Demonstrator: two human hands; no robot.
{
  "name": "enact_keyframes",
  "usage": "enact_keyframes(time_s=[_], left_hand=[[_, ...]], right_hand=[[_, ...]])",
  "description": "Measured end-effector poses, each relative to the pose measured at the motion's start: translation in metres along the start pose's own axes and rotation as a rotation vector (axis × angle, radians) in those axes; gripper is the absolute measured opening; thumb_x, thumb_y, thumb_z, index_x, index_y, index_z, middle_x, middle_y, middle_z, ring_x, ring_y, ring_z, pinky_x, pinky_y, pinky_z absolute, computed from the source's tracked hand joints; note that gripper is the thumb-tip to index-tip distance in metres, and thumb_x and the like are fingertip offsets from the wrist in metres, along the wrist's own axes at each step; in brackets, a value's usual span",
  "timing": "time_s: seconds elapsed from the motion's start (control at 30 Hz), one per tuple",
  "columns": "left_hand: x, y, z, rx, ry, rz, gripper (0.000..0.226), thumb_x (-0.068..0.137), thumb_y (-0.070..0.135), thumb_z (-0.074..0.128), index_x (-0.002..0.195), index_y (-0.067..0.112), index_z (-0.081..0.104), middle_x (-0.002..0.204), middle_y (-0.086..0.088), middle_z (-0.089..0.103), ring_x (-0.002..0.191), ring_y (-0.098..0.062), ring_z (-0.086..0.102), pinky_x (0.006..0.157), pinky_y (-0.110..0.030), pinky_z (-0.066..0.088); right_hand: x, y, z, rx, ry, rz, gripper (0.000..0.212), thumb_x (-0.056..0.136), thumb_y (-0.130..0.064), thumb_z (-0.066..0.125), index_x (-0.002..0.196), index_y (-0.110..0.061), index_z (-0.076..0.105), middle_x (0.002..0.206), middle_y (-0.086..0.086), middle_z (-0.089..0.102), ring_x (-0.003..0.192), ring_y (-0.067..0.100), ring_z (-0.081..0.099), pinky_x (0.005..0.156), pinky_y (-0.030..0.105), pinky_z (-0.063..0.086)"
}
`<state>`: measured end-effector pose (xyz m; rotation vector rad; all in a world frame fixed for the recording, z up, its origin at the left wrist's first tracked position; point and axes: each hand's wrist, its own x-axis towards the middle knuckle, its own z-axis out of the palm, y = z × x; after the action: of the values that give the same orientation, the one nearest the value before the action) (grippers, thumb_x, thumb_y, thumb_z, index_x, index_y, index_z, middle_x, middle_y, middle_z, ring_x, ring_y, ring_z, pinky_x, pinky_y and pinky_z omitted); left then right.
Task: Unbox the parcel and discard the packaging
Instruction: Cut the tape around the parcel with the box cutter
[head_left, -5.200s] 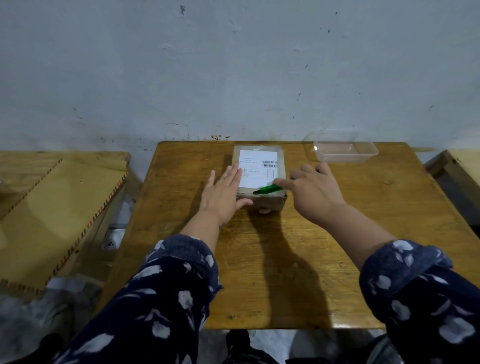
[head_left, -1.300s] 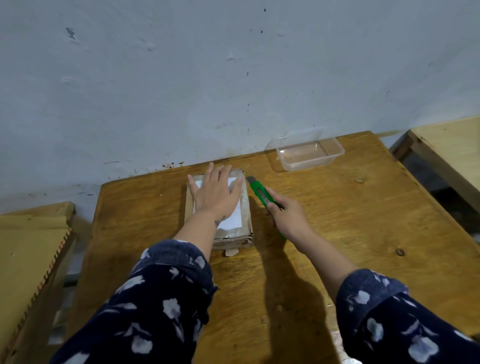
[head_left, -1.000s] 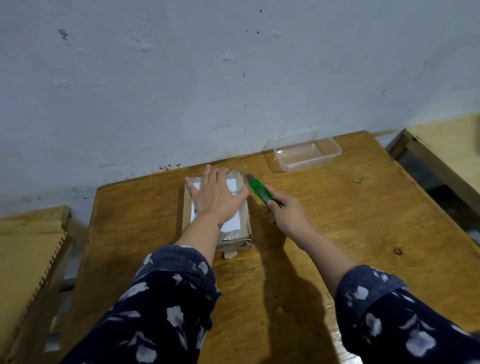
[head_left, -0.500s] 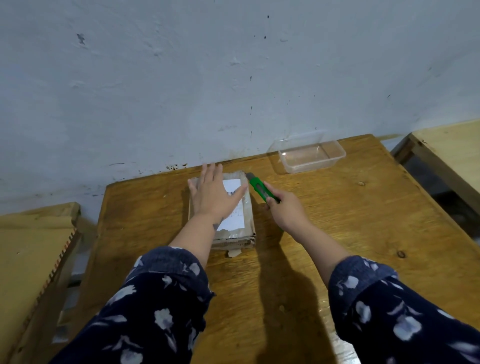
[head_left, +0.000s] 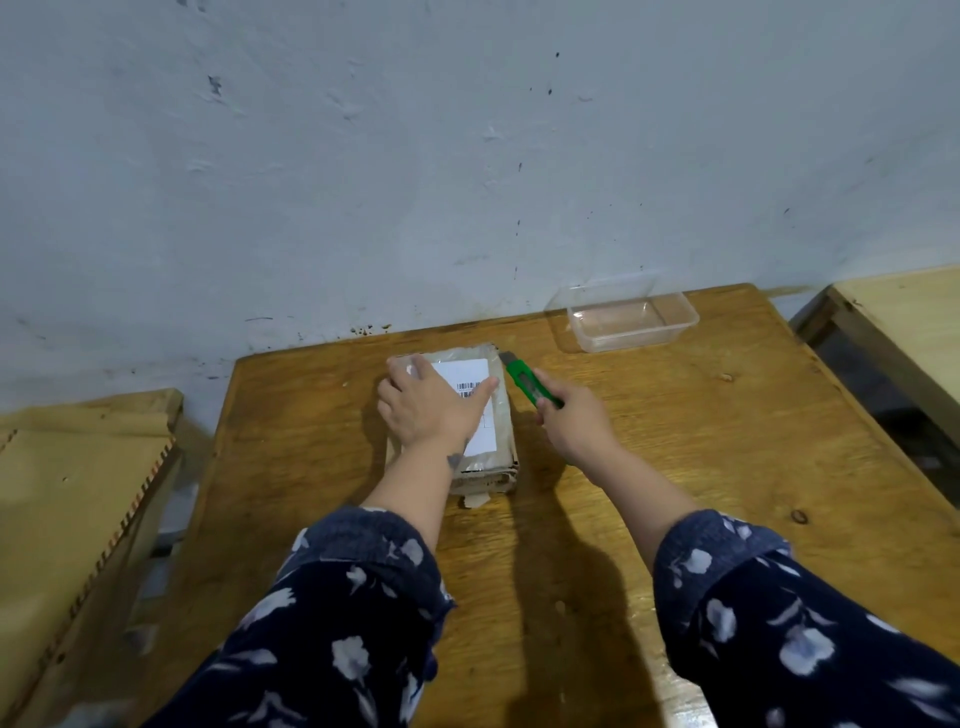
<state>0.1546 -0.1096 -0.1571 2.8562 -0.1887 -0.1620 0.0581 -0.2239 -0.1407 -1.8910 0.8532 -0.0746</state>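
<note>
A small cardboard parcel (head_left: 500, 415) wrapped in clear tape, with a white barcode label on top, lies on the wooden table (head_left: 675, 467) near the wall. My left hand (head_left: 428, 408) lies flat on the parcel's top, fingers spread, pressing down. My right hand (head_left: 569, 423) grips a green box cutter (head_left: 524, 382). The cutter's tip sits at the parcel's far right corner, along its right edge. A torn tape flap hangs from the parcel's near side.
A clear plastic container (head_left: 631, 319) stands at the table's back right by the wall. A pale wooden bench (head_left: 909, 332) is on the right, and a tan wooden surface (head_left: 67, 493) lies lower on the left.
My left hand moved from beside the parcel onto its top. The cutter went from the parcel's near edge to its right side and has slid further to the far right corner.
</note>
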Motion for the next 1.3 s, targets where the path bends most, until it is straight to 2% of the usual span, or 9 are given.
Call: enact_keyframes(time_s=[0.13, 0.23, 0.4, 0.53, 0.7, 0.87, 0.97, 1.13, 1.3], left_hand=[[-0.01, -0.006, 0.007, 0.051, -0.018, 0.081, 0.128, 0.059, 0.098, 0.024, 0.154, 0.015, 0.004, 0.16, -0.017, -0.003, 0.145, -0.039, 0.004, 0.116, -0.048, 0.012], [-0.011, -0.008, 0.007, 0.07, -0.045, 0.099, 0.132, 0.055, 0.1, 0.023, 0.153, 0.016, -0.002, 0.16, -0.018, -0.009, 0.146, -0.039, -0.001, 0.117, -0.049, 0.008], [-0.007, -0.009, 0.013, 0.134, -0.022, 0.115, 0.104, 0.079, 0.083, 0.009, 0.154, 0.012, -0.004, 0.159, -0.022, -0.011, 0.147, -0.036, -0.01, 0.118, -0.046, -0.004], [-0.006, -0.005, 0.015, 0.163, -0.016, 0.112, 0.095, 0.085, 0.075, 0.004, 0.153, 0.009, -0.004, 0.158, -0.024, -0.011, 0.146, -0.035, -0.015, 0.117, -0.048, -0.01], [-0.006, -0.007, 0.015, 0.185, -0.028, 0.147, 0.094, 0.088, 0.073, 0.007, 0.152, 0.006, -0.005, 0.16, -0.018, -0.012, 0.147, -0.029, -0.016, 0.116, -0.048, -0.011], [-0.005, -0.006, 0.017, 0.211, -0.034, 0.163, 0.095, 0.087, 0.074, 0.009, 0.152, 0.005, -0.004, 0.16, -0.015, -0.011, 0.147, -0.027, -0.015, 0.117, -0.048, -0.01], [-0.005, -0.007, 0.016, 0.199, -0.045, 0.164, 0.094, 0.088, 0.074, 0.009, 0.152, 0.006, -0.004, 0.16, -0.014, -0.011, 0.147, -0.026, -0.015, 0.118, -0.047, -0.01], [-0.007, -0.006, 0.013, 0.185, -0.047, 0.164, 0.094, 0.089, 0.073, 0.011, 0.152, 0.005, -0.005, 0.16, -0.014, -0.011, 0.147, -0.026, -0.015, 0.116, -0.046, -0.01], [-0.008, -0.008, 0.012, 0.179, -0.048, 0.165, 0.097, 0.087, 0.076, 0.011, 0.152, 0.006, -0.004, 0.161, -0.013, -0.011, 0.148, -0.025, -0.014, 0.117, -0.046, -0.01]], right_hand=[[0.003, 0.002, 0.001, -0.015, -0.002, -0.001, 0.045, 0.098, -0.014, 0.042, 0.139, -0.032, 0.043, 0.128, 0.01, 0.06, 0.084, 0.016, 0.053, 0.052, 0.021, 0.037], [0.006, -0.001, 0.001, -0.035, -0.02, 0.02, 0.045, 0.099, -0.015, 0.042, 0.14, -0.034, 0.041, 0.129, 0.009, 0.059, 0.074, 0.011, 0.049, 0.049, 0.02, 0.033], [0.006, -0.005, -0.009, -0.011, -0.098, 0.052, 0.045, 0.098, -0.014, 0.043, 0.139, -0.034, 0.044, 0.109, 0.003, 0.056, 0.067, 0.01, 0.049, 0.051, 0.021, 0.038], [0.0, -0.002, -0.02, 0.003, -0.13, 0.067, 0.043, 0.097, -0.015, 0.045, 0.136, -0.034, 0.047, 0.106, 0.004, 0.059, 0.067, 0.013, 0.051, 0.057, 0.025, 0.044], [-0.003, 0.0, -0.013, 0.021, -0.086, 0.055, 0.042, 0.096, -0.013, 0.046, 0.134, -0.031, 0.051, 0.106, 0.003, 0.057, 0.072, 0.013, 0.053, 0.063, 0.027, 0.047], [-0.015, 0.009, -0.022, -0.025, -0.122, 0.074, 0.043, 0.095, -0.013, 0.046, 0.132, -0.034, 0.053, 0.089, 0.001, 0.063, 0.064, 0.015, 0.052, 0.06, 0.031, 0.045], [-0.02, 0.01, -0.018, -0.069, -0.078, 0.044, 0.041, 0.095, -0.016, 0.047, 0.129, -0.036, 0.055, 0.101, 0.004, 0.066, 0.069, 0.015, 0.056, 0.057, 0.029, 0.045], [-0.034, 0.018, -0.02, -0.027, -0.101, 0.049, 0.039, 0.094, -0.012, 0.048, 0.128, -0.028, 0.059, 0.088, 0.0, 0.063, 0.072, 0.02, 0.056, 0.066, 0.038, 0.049], [-0.047, 0.021, -0.021, -0.065, -0.101, 0.039, 0.039, 0.094, -0.014, 0.048, 0.127, -0.03, 0.059, 0.094, -0.001, 0.063, 0.074, 0.021, 0.059, 0.069, 0.04, 0.053]])
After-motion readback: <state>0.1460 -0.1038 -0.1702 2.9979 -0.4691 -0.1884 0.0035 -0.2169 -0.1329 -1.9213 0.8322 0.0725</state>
